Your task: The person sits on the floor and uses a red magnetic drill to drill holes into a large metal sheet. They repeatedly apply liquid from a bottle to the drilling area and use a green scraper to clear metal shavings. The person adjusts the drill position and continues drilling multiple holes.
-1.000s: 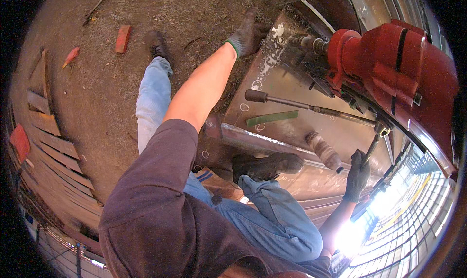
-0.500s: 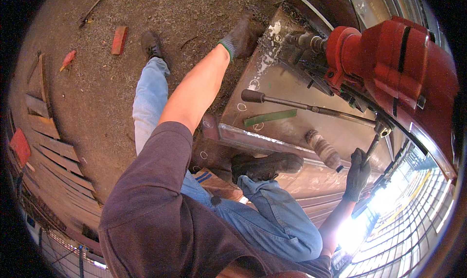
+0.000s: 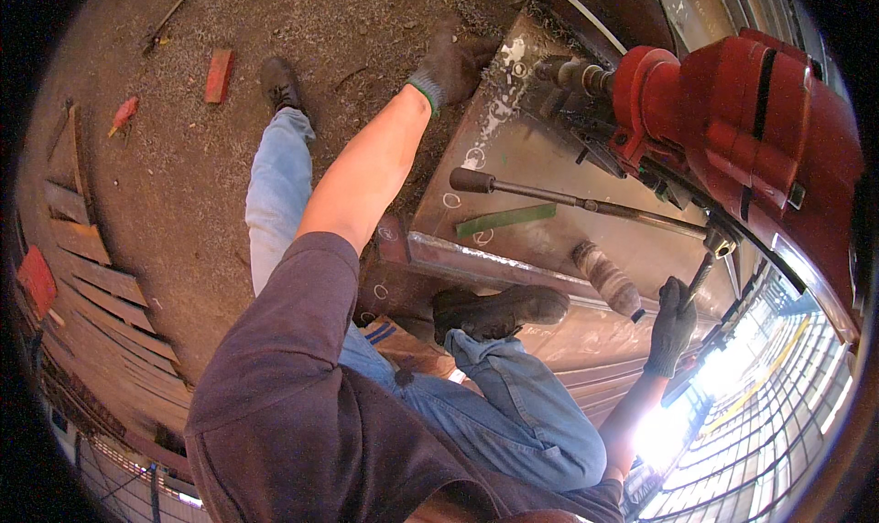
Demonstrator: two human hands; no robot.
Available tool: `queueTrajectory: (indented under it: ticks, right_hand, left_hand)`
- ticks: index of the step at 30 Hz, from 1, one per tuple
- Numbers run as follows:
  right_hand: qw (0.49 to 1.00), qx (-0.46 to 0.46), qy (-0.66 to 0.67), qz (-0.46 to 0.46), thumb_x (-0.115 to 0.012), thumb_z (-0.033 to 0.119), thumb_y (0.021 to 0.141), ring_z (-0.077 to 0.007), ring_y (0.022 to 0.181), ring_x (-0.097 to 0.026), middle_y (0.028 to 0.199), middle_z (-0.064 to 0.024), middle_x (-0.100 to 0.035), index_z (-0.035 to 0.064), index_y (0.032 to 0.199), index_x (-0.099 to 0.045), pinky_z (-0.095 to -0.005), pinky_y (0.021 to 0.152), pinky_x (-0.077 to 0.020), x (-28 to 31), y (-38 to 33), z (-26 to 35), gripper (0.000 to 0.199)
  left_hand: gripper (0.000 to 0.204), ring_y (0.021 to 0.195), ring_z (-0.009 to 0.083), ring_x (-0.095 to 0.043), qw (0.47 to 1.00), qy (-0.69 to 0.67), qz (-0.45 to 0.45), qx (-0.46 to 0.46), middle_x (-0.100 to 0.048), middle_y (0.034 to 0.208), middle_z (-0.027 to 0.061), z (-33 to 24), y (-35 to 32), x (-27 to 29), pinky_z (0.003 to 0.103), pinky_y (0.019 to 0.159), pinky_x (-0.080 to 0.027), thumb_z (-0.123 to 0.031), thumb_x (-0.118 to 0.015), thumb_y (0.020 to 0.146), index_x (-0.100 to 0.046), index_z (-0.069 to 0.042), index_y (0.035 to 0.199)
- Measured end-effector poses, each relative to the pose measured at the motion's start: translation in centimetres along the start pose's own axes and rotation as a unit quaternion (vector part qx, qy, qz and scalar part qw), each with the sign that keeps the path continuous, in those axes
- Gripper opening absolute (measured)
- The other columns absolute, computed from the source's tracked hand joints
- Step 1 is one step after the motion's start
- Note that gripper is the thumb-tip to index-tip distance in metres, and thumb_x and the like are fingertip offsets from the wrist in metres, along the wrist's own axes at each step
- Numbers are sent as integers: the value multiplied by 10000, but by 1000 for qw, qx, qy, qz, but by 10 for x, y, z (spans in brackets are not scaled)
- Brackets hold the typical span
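Observation:
A red drilling machine (image 3: 732, 120) stands over a brown steel plate (image 3: 540, 175), its spindle end (image 3: 577, 75) near the plate's far corner. My right hand (image 3: 673, 322), in a grey glove, is closed round one bar of the machine's feed handle (image 3: 703, 276). Another bar (image 3: 549, 195), tipped with a black knob, reaches left above the plate. My left hand (image 3: 449, 65), in a dark glove with a green-edged cuff, is stretched out beside the plate's far left edge. Its fingers look apart but are dark and slightly blurred; I see nothing held in them.
A green strip (image 3: 506, 219) and a dirty plastic bottle (image 3: 609, 280) lie on the steel. My shoe (image 3: 504, 311) is against the beam's near side. Red blocks (image 3: 219, 75) and several boards (image 3: 110, 276) lie on the dirt floor to the left.
My left hand has shifted slightly, and its fingers show more apart at the plate's edge. My right hand and the feed handle look the same.

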State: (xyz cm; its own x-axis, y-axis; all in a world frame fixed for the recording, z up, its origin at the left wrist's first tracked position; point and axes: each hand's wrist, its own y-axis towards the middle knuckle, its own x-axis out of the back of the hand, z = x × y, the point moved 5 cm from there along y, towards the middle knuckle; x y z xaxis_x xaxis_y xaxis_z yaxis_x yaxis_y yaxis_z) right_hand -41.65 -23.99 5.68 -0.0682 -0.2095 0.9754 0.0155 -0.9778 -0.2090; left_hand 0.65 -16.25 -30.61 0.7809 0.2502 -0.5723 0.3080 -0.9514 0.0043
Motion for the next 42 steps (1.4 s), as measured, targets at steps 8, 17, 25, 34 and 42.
queueTrajectory:
  ticks: [8, 17, 25, 34, 42]
  right_hand:
    - [999, 26, -34, -3, -637, 390, 984, -285, 859, -692, 937, -192, -723, 25, 1152, -726, -427, 734, -508, 1, 4, -10, 412]
    - [999, 28, -14, -7, -635, 380, 985, -312, 907, -703, 976, -211, -723, 21, 1136, -727, -442, 777, -516, -1, 3, -3, 400]
    - [999, 9, -33, 5, -649, 364, 977, -270, 852, -692, 921, -190, -720, 5, 1120, -723, -407, 750, -514, 1, 2, 7, 393]
    - [1000, 13, -28, -6, -674, 379, 964, -283, 903, -708, 965, -180, -739, 5, 1135, -729, -415, 782, -524, 0, 6, -5, 415]
    - [1000, 7, -7, -15, -657, 418, 964, -292, 910, -705, 969, -190, -736, 16, 1139, -731, -428, 788, -520, -2, 6, -8, 444]
  left_hand:
    - [550, 1343, 337, -474, 1000, -9, 3, 10, -497, 1461, 179, -8, 3, -2, 452, 1179, -323, -341, -418, 954, -501, -31, 1400]
    - [935, 1311, 375, -518, 984, 173, 26, -45, -535, 1443, 259, 12, -11, 5, 468, 1154, -371, -732, -254, 1002, -511, 72, 1404]
    - [834, 1288, 350, -538, 930, -276, -138, 201, -566, 1432, 217, -7, -14, -23, 474, 1134, -386, -698, -229, 1027, -559, -15, 1373]
    - [902, 1410, 397, -428, 930, -282, -173, 158, -400, 1569, 244, -38, -12, -34, 495, 1190, -325, -730, -206, 1009, -347, -24, 1552]
    - [988, 1316, 416, -509, 983, -103, -129, 78, -506, 1446, 318, -13, -4, -10, 505, 1157, -365, -743, -230, 994, -500, 119, 1394]
